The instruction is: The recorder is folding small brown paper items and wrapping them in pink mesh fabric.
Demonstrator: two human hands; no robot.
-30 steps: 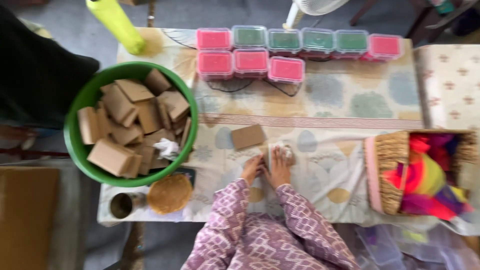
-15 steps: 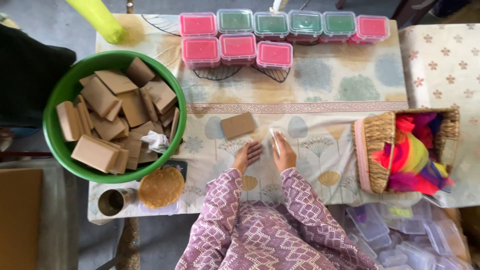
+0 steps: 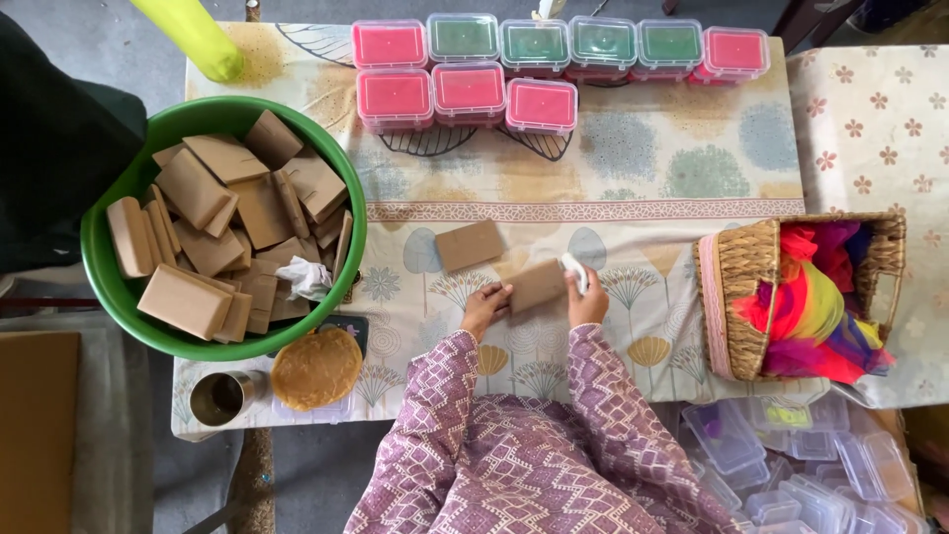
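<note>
Green tub (image 3: 124, 287) of brown blocks parked at counter's left edge, wicker basket (image 3: 736, 297) at right edge, lidded pink and green boxes (image 3: 465, 89) lined along far edge. Spare brown block (image 3: 469, 245) just beside. Brown slab (image 3: 535, 286) near front edge, pinched by left hand (image 3: 484, 307), small white thing (image 3: 574, 271) gripped in right hand (image 3: 587, 302).

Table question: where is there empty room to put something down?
Bare cloth lies between the row of boxes and the basket, and left of the loose brown block. It is crowded by the green tub and around the hands.
</note>
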